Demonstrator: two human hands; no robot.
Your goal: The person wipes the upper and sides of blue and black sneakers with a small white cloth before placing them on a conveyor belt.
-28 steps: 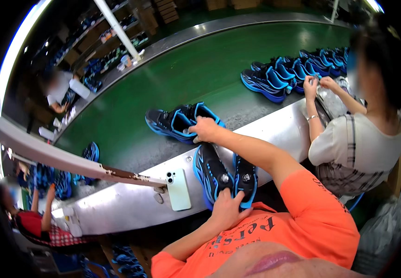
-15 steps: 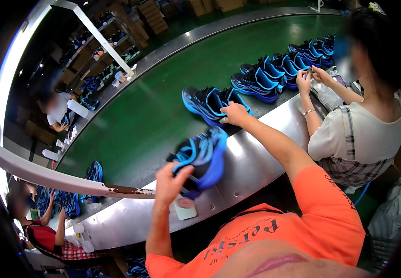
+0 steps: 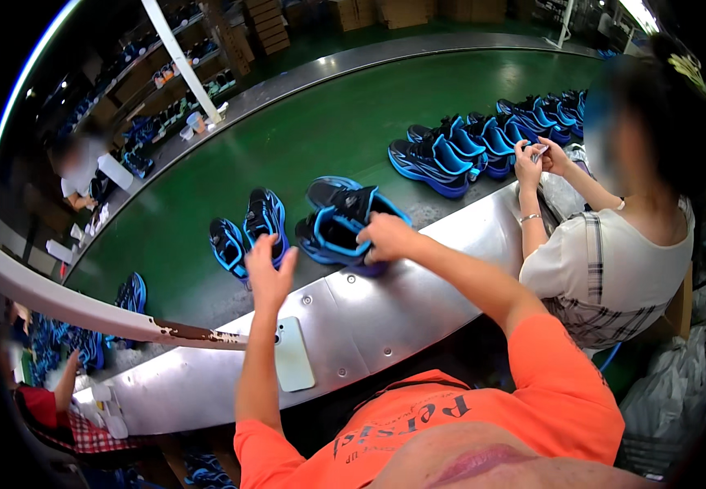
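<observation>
My right hand (image 3: 389,240) is closed on the rim of a black-and-blue sneaker (image 3: 332,234), its fingers bent over the collar. The mate, another sneaker (image 3: 338,194), lies against it and partly overlaps it. Just left of that pair, my left hand (image 3: 270,273) is raised with thumb and fingers apart, holding nothing. Beyond its fingertips two similar sneakers, one on the left (image 3: 226,247) and one on the right (image 3: 265,214), stand side by side on the green belt (image 3: 288,155). The left hand partly covers the heel of the right one.
A pale phone (image 3: 294,359) lies on the metal edge (image 3: 385,314) beside my left forearm. Rows of sneakers (image 3: 434,163) stand at the right, near a co-worker (image 3: 613,253) handling something small. A white post (image 3: 108,303) crosses at left. Other people sit at far left.
The sneakers blurred in my left hand now stand on the belt, and that hand has opened. My right hand has brought its pair leftward, away from the row. The view has shifted slightly.
</observation>
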